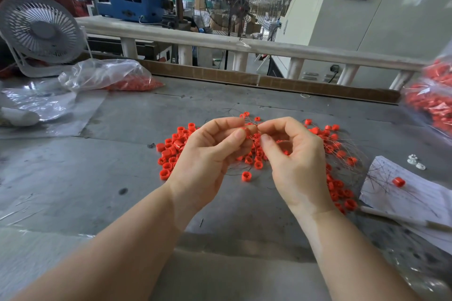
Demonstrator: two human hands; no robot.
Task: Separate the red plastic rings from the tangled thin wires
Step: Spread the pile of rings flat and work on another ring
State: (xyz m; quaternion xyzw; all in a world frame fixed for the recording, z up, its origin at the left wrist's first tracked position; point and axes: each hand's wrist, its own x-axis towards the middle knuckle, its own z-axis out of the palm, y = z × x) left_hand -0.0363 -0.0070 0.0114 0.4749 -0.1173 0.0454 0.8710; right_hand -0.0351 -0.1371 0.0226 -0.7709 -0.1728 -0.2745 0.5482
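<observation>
The grey tabletop (102, 178) fills the lower view. At 10 o'clock stands a white fan (40, 29), and beside it lies a clear plastic bag (102, 74) with red pieces inside. At 3 o'clock, another bag (430, 102) of red pieces is at the edge. At 4 o'clock lies a sheet of paper (411, 193) with one red ring (398, 182) on it. In the centre, the red rings (171, 151) are spread on the tabletop, mixed with thin wires (347, 154). Above them the left hand (208, 154) and the right hand (296, 161) meet; each grip pinches wires with thumb and fingers curled, holding a small tangle just above the pile.
</observation>
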